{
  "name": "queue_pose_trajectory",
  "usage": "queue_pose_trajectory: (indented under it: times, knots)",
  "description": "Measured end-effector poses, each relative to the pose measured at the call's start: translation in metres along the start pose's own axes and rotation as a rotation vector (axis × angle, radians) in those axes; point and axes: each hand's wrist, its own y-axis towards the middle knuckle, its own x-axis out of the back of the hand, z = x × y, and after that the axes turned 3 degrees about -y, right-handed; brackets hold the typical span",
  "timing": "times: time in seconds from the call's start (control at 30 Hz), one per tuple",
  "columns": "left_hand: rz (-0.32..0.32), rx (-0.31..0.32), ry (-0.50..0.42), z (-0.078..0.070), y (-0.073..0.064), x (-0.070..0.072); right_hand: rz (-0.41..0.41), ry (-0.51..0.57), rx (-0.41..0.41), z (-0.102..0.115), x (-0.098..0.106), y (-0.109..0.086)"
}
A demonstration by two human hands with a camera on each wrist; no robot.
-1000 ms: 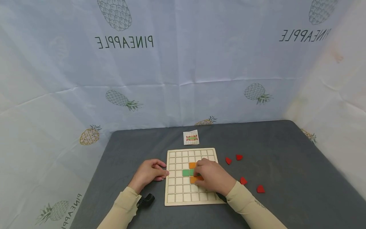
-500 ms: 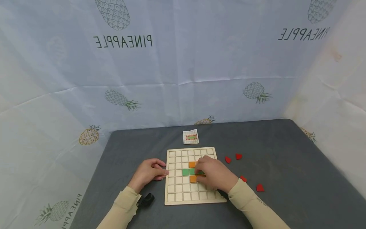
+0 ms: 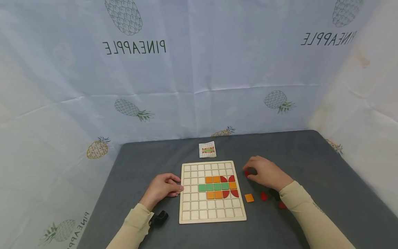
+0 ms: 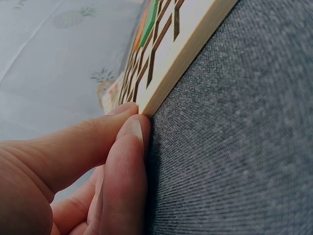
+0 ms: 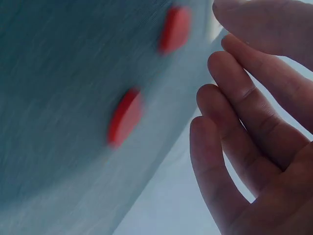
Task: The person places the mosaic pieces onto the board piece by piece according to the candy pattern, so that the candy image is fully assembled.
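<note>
Board (image 3: 203,211): one, pale and gridded, flat on the dark table (image 3: 149,155), middle of the scene. Set in its grid, three rows of tiles. Far row: two orange tiles (image 3: 209,180), then two red tiles (image 3: 223,179). Middle row: four green tiles (image 3: 209,187), one orange at the right end. Near row: two orange, two red.

Left hand (image 3: 160,188): at the board's left edge; narrow grip, thumb and finger pinching that edge.

Right hand (image 3: 265,171): right of the board, toward the far side; fingers bent, a gap left to the thumb, nothing seen held. One loose red tile (image 3: 247,173) shows between thumb and fingers; whether they touch it, I cannot tell.

Loose orange tile (image 3: 249,198): one, just right of the board.

Nearer red tiles (image 3: 264,196): two, loose, farther right; the rightmost partly covered by the right sleeve (image 3: 311,218).

Card (image 3: 207,149): one, printed grid and coloured figure, beyond the board, apart from it.

Backdrop (image 3: 217,62): pale cloth, pineapple print, behind the table.
</note>
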Motion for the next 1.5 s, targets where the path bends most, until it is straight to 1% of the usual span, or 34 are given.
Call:
queue_pose_trajectory:
  times: [0.1, 0.17, 0.33, 0.5, 0.73, 0.93, 1.03, 1.13, 1.27, 1.37, 1.5]
  knots:
    - [-0.007, 0.005, 0.004, 0.001, 0.000, 0.000, 0.023, 0.005, 0.004, -0.014, 0.000, 0.001]
    - [-0.013, 0.009, 0.007, 0.001, 0.000, 0.000, 0.036, 0.012, 0.015, -0.019, -0.002, 0.002]
    - [-0.018, 0.012, 0.009, 0.002, 0.000, -0.002, 0.052, 0.029, 0.036, -0.022, -0.007, 0.003]
    - [-0.012, 0.004, 0.008, 0.000, -0.001, -0.002, 0.051, 0.013, 0.021, -0.026, -0.010, 0.000]
    - [-0.016, 0.024, -0.004, -0.001, 0.000, 0.000, 0.062, -0.006, 0.006, -0.025, -0.008, 0.000]
    - [-0.005, 0.001, -0.001, 0.000, 0.000, 0.000, 0.042, 0.012, 0.001, -0.020, -0.007, 0.004]
    - [-0.006, -0.002, -0.001, 0.001, -0.001, 0.000, 0.020, 0.037, -0.010, -0.013, -0.007, 0.009]
    - [-0.009, 0.001, -0.006, 0.002, -0.002, 0.001, 0.005, 0.074, -0.016, 0.000, -0.008, 0.019]
    - [0.000, -0.010, -0.010, 0.002, -0.001, 0.002, 0.005, 0.137, -0.019, 0.023, -0.010, 0.036]
    - [0.011, -0.018, -0.010, 0.002, 0.000, 0.002, 0.019, 0.194, -0.020, 0.042, -0.012, 0.047]
    - [0.012, -0.018, -0.008, 0.002, 0.000, 0.002, 0.030, 0.244, -0.003, 0.067, -0.017, 0.059]
